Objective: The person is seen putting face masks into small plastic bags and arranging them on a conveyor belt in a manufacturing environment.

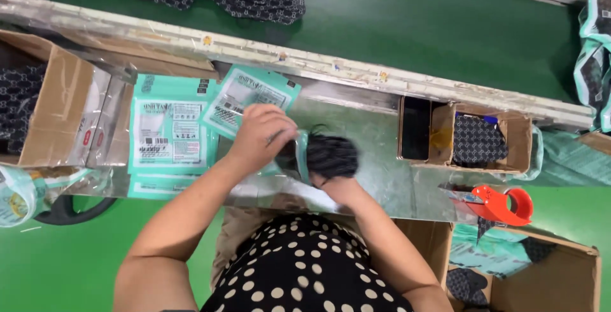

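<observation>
both hands met over the shiny metal table [375, 140], just in front of the person's dotted top. left hand [262, 135] was closed on the mouth of a teal pouch [299, 159], knuckles up, fingers pinching its edge. right hand [340, 188] sat under a dark patterned cloth [331, 154], which was blurred; it seemed to grip the cloth from below, though the fingers were hidden. the cloth lay at the pouch's opening, partly inside as far as i could judge. to do this well, the pouch mouth likely needed holding wide and flat on the table while the cloth went in folded, not bunched. a stack of teal pouches [170, 135] lay just left of the hands, a small box [484, 139] of similar cloths to the right, with a red tape holder [499, 204] near it.
</observation>
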